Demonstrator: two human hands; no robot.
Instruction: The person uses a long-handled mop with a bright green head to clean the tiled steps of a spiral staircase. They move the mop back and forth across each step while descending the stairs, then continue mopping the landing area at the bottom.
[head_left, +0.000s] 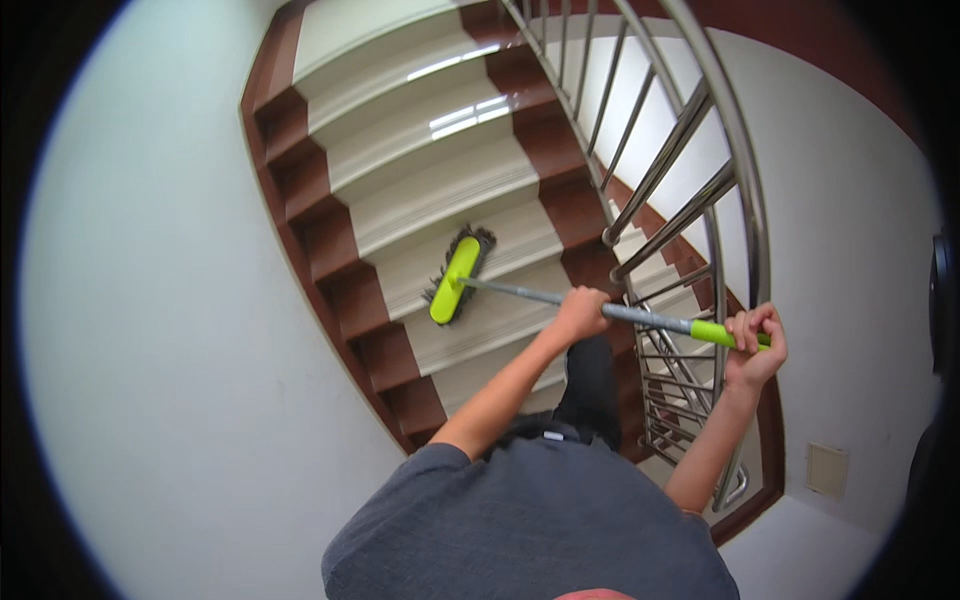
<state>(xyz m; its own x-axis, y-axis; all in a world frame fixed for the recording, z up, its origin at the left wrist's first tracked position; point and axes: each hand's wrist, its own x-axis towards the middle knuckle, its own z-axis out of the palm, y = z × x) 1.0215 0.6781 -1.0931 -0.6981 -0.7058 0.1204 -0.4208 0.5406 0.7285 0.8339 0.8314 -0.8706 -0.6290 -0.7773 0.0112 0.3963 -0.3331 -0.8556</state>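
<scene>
A broom with a lime-green head (455, 281) and dark bristles rests on the pale part of the stairs (450, 202), near a step's edge. From the head its grey pole (646, 317) runs right to a green end grip. My left hand (583, 313) is closed around the middle of the pole. At the upper end, my right hand (756, 341) holds the green grip, close beside the metal handrail.
A stainless-steel railing (739, 135) with bars runs along the right of the stairs. Dark red-brown stone borders (330, 232) edge the steps. A white wall (172, 300) stands at the left. Beyond the railing, another flight (660, 281) shows.
</scene>
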